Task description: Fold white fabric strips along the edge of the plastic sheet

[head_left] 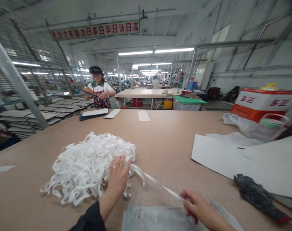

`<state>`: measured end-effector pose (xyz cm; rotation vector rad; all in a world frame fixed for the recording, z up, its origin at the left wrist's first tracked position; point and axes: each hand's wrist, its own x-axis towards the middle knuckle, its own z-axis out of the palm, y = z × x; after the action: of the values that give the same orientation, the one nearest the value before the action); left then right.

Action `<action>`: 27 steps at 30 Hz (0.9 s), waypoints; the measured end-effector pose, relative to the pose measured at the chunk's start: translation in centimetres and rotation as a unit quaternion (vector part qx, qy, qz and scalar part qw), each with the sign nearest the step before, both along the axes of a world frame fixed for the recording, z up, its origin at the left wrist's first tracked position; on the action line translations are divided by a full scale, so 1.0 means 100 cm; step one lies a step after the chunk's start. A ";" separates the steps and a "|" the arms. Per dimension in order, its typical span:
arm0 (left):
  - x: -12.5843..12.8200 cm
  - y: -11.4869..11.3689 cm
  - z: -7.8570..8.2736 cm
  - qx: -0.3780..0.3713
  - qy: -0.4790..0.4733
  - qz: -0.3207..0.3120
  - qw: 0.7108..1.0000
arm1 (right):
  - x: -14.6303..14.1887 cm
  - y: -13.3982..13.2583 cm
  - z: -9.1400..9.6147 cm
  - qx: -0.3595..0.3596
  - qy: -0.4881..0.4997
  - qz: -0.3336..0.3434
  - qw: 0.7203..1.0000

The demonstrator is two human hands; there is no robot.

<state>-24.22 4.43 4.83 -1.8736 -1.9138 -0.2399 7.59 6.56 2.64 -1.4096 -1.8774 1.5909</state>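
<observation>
Right hand point(194, 205) pinches end of single white flat strip point(158, 183) over clear plastic bag point(148, 215) (looks empty). Left hand point(118, 176), fingers loosely spread, lies flat on heap of tangled white strips point(88, 163) on tan table point(165, 144). Judging: one strip pulled out, heap mostly left. Red-white box point(261, 102): "多正". Overhead banner point(95, 30): "日事日毕日清日高".

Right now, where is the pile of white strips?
Head view: the pile lies left of centre on the brown table, under the left hand; one strip reaches the right hand.
</observation>
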 end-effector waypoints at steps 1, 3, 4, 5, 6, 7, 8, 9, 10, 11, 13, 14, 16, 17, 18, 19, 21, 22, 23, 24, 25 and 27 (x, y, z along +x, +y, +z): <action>0.004 0.001 -0.002 -0.008 -0.004 -0.020 1.000 | -0.004 -0.003 0.002 0.000 0.009 -0.011 1.000; 0.003 0.008 -0.010 -0.032 -0.011 -0.054 0.998 | -0.009 -0.005 0.011 -0.025 0.044 -0.029 0.998; -0.001 0.012 -0.014 -0.049 -0.013 -0.062 0.997 | -0.009 -0.005 0.017 -0.046 0.074 -0.041 0.995; -0.007 0.017 -0.017 -0.064 -0.014 -0.058 0.996 | -0.006 -0.004 0.023 -0.067 0.113 -0.060 0.990; -0.015 0.022 -0.020 -0.074 -0.015 -0.043 0.996 | -0.001 -0.001 0.029 -0.086 0.159 -0.088 0.980; -0.023 0.026 -0.021 -0.081 -0.016 -0.024 0.996 | 0.007 0.003 0.035 -0.098 0.211 -0.124 0.965; -0.029 0.030 -0.021 -0.085 -0.016 -0.008 0.996 | 0.017 0.007 0.040 -0.101 0.262 -0.167 0.945; -0.033 0.033 -0.019 -0.086 -0.015 0.003 0.996 | 0.027 0.012 0.043 -0.099 0.306 -0.211 0.923; -0.033 0.035 -0.016 -0.083 -0.016 0.008 0.996 | 0.037 0.017 0.045 -0.096 0.338 -0.251 0.902; -0.029 0.036 -0.011 -0.079 -0.022 0.006 0.997 | 0.045 0.020 0.046 -0.097 0.360 -0.283 0.884; -0.005 0.033 0.001 -0.071 -0.059 -0.013 0.996 | 0.051 0.020 0.047 -0.115 0.374 -0.314 0.865; 0.013 0.029 0.007 -0.068 -0.098 -0.032 0.992 | 0.048 0.017 0.048 -0.132 0.369 -0.313 0.865; 0.056 0.016 0.020 -0.096 -0.221 -0.075 0.968 | 0.033 0.004 0.051 -0.161 0.351 -0.282 0.878; 0.077 0.007 0.025 -0.144 -0.306 -0.111 0.935 | 0.022 -0.004 0.054 -0.164 0.344 -0.254 0.889; 0.097 -0.002 0.028 -0.219 -0.398 -0.158 0.877 | 0.010 -0.013 0.057 -0.162 0.340 -0.213 0.902; 0.114 -0.011 0.030 -0.306 -0.486 -0.203 0.793 | -0.001 -0.021 0.060 -0.161 0.329 -0.160 0.917; 0.137 -0.026 0.031 -0.389 -0.634 -0.207 0.636 | -0.018 -0.035 0.066 -0.154 0.274 -0.042 0.948; 0.143 -0.031 0.031 -0.384 -0.695 -0.181 0.580 | -0.023 -0.040 0.067 -0.146 0.234 0.005 0.961; 0.146 -0.033 0.031 -0.361 -0.747 -0.146 0.539 | -0.025 -0.045 0.068 -0.135 0.192 0.039 0.971; 0.145 -0.034 0.031 -0.329 -0.787 -0.109 0.511 | -0.024 -0.048 0.067 -0.123 0.156 0.057 0.978; 0.142 -0.033 0.031 -0.298 -0.815 -0.078 0.490 | -0.021 -0.050 0.066 -0.113 0.130 0.063 0.983; 0.130 -0.027 0.034 -0.263 -0.845 -0.045 0.464 | -0.010 -0.051 0.063 -0.108 0.098 0.065 0.987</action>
<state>-11.26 1.69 8.23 -2.0396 -3.0965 -2.7149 6.55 1.45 8.94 -1.1785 -1.7572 1.9696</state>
